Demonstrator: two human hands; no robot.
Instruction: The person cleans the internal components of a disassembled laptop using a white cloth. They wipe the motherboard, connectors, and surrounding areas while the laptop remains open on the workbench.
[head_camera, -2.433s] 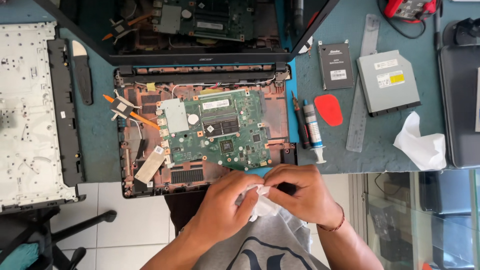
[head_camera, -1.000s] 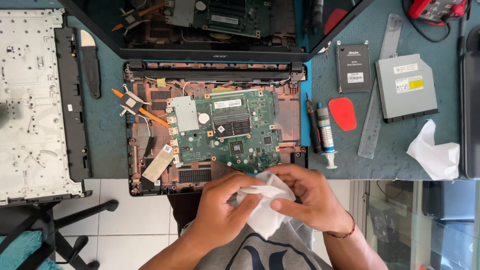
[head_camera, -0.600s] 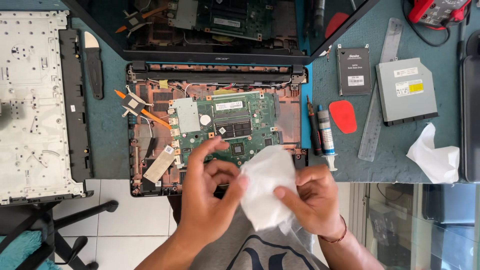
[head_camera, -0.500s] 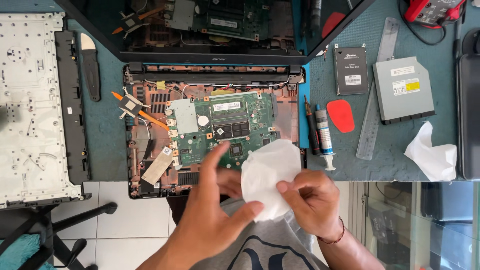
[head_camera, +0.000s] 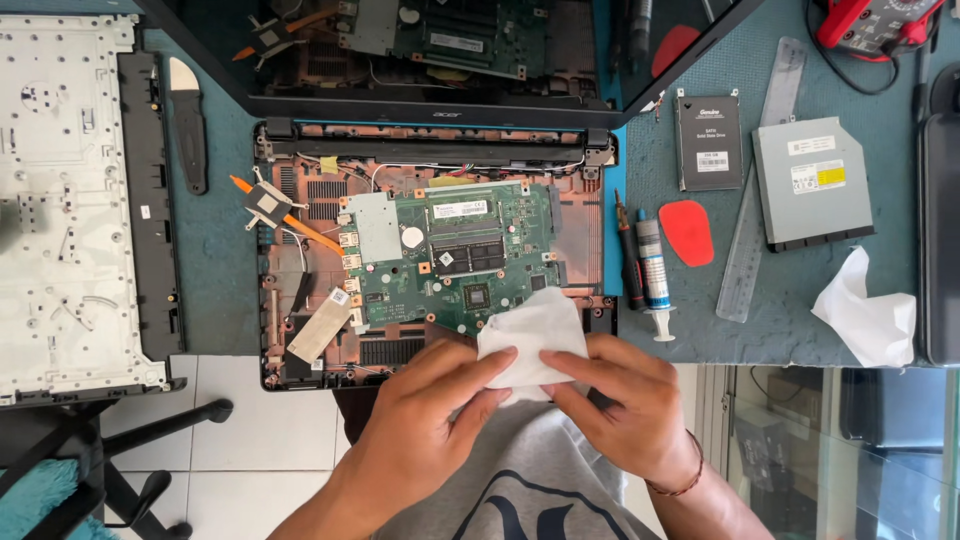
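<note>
The motherboard (head_camera: 455, 255) sits in the opened laptop base (head_camera: 290, 350) on the table (head_camera: 220, 260); the keyboard panel (head_camera: 70, 200) lies to its left; the syringe (head_camera: 653, 272), drive (head_camera: 810, 182) and crumpled tissue (head_camera: 868, 318) to its right; both hands hold a tissue (head_camera: 530, 335) at the base's near edge.

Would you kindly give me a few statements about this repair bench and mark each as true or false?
1. Both hands hold the white tissue between them. True: the left hand and right hand pinch it from either side.
2. The green motherboard lies inside the opened laptop base. True.
3. The red pick lies on top of the motherboard. False: it lies on the teal mat, right of the syringe.
4. The silver optical drive is left of the laptop base. False: it lies to the right, past the clear ruler.
5. A second crumpled tissue lies near the mat's right edge. True.
</note>
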